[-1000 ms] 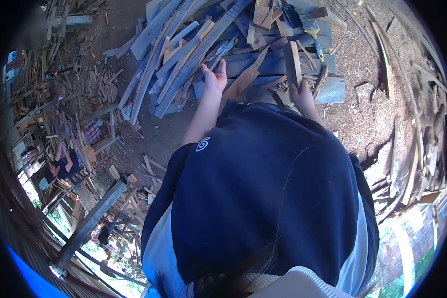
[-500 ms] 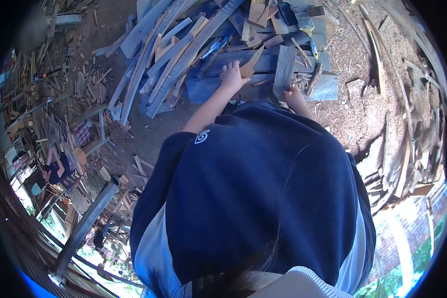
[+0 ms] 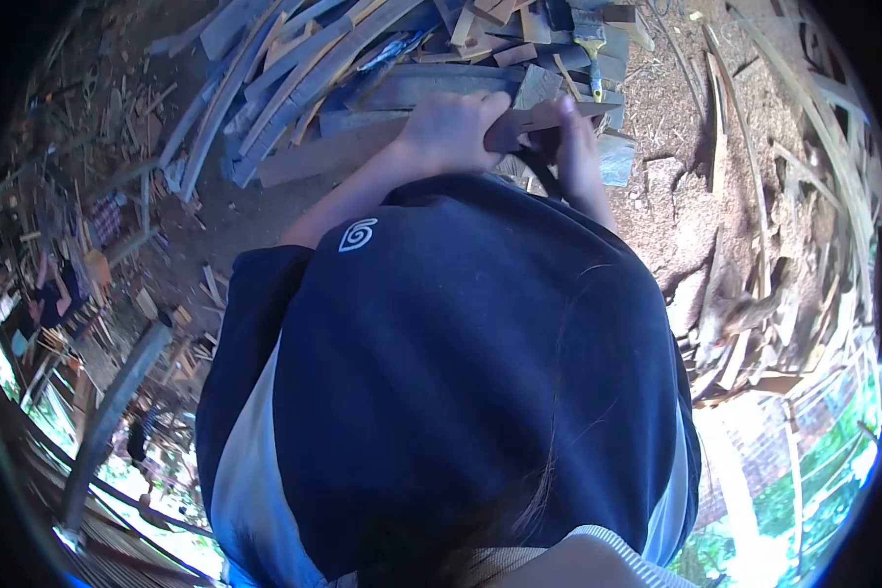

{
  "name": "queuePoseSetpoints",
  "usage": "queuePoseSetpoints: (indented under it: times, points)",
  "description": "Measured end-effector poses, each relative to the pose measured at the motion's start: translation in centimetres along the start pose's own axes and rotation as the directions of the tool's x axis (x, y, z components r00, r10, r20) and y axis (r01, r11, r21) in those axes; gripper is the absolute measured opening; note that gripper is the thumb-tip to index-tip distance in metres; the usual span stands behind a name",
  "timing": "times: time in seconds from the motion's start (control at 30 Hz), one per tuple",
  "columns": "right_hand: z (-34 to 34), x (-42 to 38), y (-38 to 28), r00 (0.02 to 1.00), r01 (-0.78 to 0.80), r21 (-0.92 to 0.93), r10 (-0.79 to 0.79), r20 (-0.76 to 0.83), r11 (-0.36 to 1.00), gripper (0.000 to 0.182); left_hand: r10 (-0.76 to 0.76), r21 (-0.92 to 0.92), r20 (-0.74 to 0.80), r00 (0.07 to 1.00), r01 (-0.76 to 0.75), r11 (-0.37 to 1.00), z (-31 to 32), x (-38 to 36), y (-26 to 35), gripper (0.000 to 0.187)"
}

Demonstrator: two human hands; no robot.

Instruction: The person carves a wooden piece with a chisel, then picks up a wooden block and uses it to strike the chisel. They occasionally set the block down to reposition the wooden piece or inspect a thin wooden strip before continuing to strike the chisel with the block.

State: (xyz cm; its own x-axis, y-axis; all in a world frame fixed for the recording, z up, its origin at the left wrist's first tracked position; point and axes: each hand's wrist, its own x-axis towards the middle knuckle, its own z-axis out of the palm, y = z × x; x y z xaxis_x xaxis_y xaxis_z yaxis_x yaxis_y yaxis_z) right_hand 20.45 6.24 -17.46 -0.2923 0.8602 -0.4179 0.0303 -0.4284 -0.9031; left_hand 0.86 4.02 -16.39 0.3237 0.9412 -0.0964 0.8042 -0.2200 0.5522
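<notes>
My left hand (image 3: 453,132) is raised above the wood pile, its fingers closed round a long, flat brownish strip (image 3: 338,154). The strip reaches out to the left under my wrist; its kind is hard to make out. Close on the right, my right hand (image 3: 576,152) is closed at the strip's other part, thumb on top. Between the hands the piece looks dark, and a dark band hangs below it, blurred. Just beyond my hands lies a short grey board (image 3: 537,88). A paintbrush (image 3: 590,44) with a yellowish handle rests behind it.
Long curved planks (image 3: 314,83) are stacked at the left of the pile. Wood chips cover the ground (image 3: 681,147) on the right, with long strips (image 3: 717,137) on it. Another person (image 3: 54,294) is far off at left, near a wooden post (image 3: 118,402).
Both hands have come up and closer together, now on the long strip. My right hand has left the grey board. The view has shifted, so the pile sits higher and further left.
</notes>
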Motion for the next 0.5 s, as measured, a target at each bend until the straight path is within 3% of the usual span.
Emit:
queuePoseSetpoints:
  times: [0.03,0.07,0.1,0.17,0.37,0.47,0.5]
  points:
    - [0.1,-0.2,-1.7,0.998,0.067,-0.026,-0.067,-0.007,0.997,0.049,0.046,-0.009,-0.02,0.999,-0.046,0.999,-1.2,0.1,0.8,0.046]
    - [0.9,-1.0,-4.2,0.994,0.037,-0.05,-0.042,-0.1,0.998,0.05,0.056,-0.004,-0.046,0.997,-0.056,0.998,-2.1,0.1,1.4,0.042]
    - [0.8,-1.0,-4.9,0.995,0.036,-0.059,-0.041,-0.088,0.998,0.05,0.045,-0.008,-0.056,0.997,-0.046,0.999,-2.9,-0.1,1.9,0.042]
    - [0.2,-1.1,-6.0,0.994,0.096,0.01,-0.096,0.061,0.995,0.053,0.077,-0.124,-0.086,0.993,-0.088,0.988,-4.1,-0.4,2.8,0.039]
    - [0.7,-2.9,-8.1,0.974,0.131,-0.173,-0.094,0.208,0.976,0.06,0.046,-0.206,-0.086,0.995,-0.063,0.977,-7.0,-2.0,4.4,0.037]
    - [2.2,-5.2,-7.7,0.998,0.02,-0.015,-0.021,-0.051,1.0,0.055,0.008,-0.259,-0.041,0.999,-0.018,0.966,-7.0,-3.5,5.1,0.036]
    - [2.4,-6.0,-7.7,0.999,0.016,-0.023,-0.017,-0.038,1.0,0.055,0.014,-0.305,-0.028,1.0,-0.022,0.952,-6.9,-4.1,5.2,0.037]
